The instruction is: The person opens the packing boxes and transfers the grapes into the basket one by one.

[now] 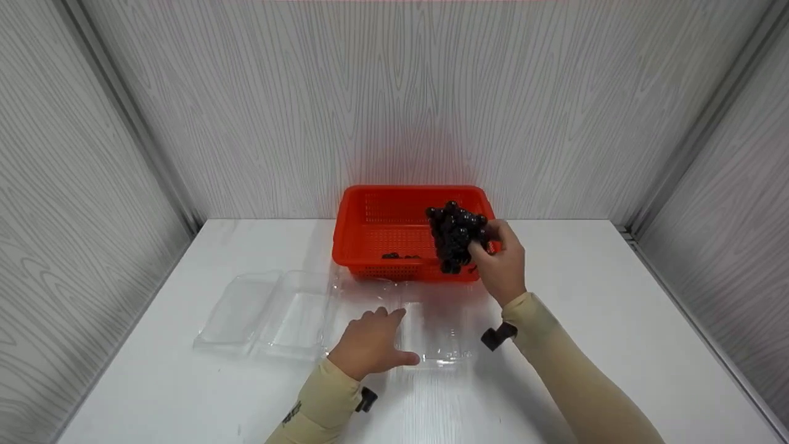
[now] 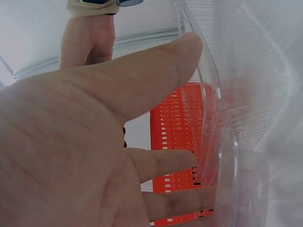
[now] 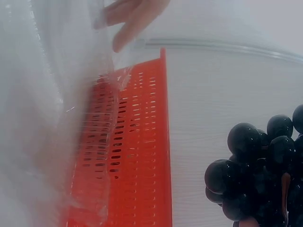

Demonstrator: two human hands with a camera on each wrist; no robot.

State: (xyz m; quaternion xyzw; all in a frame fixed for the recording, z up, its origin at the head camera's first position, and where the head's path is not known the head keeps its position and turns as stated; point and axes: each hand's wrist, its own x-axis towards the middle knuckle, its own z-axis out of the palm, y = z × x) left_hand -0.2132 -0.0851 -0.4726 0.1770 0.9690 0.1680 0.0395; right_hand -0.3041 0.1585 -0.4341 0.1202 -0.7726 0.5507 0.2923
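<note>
My right hand pinches a bunch of dark grapes and holds it over the front right of a red plastic basket. In the right wrist view the grapes hang at the right edge, shiny and nearly black, with a bit of brown stem. A clear plastic clamshell box lies opened in front of the basket. My left hand is spread over this box, thumb and fingers apart. In the left wrist view the fingers of the left hand lie right at the clear plastic wall.
A second opened clear clamshell box lies to the left on the white table. More dark grapes show low inside the basket. Wood-grain panels rise behind and at both sides.
</note>
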